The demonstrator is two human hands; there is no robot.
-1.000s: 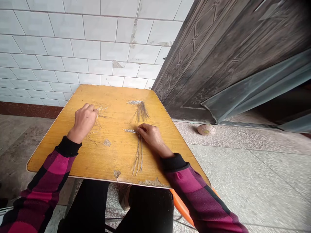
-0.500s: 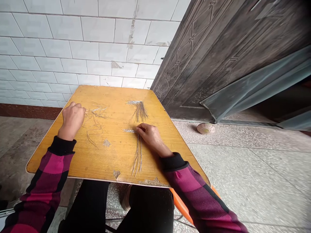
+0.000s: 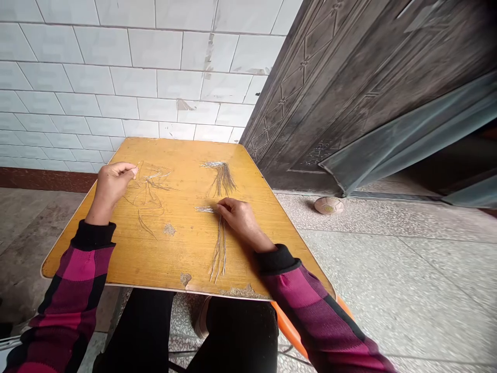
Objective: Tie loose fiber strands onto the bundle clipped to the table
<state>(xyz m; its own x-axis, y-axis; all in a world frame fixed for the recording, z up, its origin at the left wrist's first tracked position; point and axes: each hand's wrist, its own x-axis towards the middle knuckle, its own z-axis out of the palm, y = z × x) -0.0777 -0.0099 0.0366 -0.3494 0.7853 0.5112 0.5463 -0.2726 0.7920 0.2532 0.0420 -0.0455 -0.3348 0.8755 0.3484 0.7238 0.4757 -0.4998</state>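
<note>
On the yellow wooden table (image 3: 186,248), my right hand (image 3: 243,220) pinches a small bundle of thin wires (image 3: 218,248) at its bend. The bundle's silvery ends point left, and its long strands trail toward the table's front edge. My left hand (image 3: 112,184) is raised at the table's left side, thumb and forefinger pressed together on what looks like a thin wire strand. Just right of it lies a loose tangle of thin wires (image 3: 151,181), with curled strands reaching forward. Farther back rests another bent wire bundle (image 3: 223,176), silvery at one end and fanned out at the other.
White wall tiles (image 3: 155,83) rise behind the table. To the right stand a dark carved door (image 3: 295,119) and a grey-green curtain (image 3: 388,134). A ball (image 3: 329,205) lies on the floor. Chipped patches (image 3: 244,291) mark the table's front edge, with an orange seat (image 3: 291,331) below.
My left hand has turned from knuckles up to a side-on pinch, its fingertips now pointing right near the tangle. My right hand has stayed on its wire bundle.
</note>
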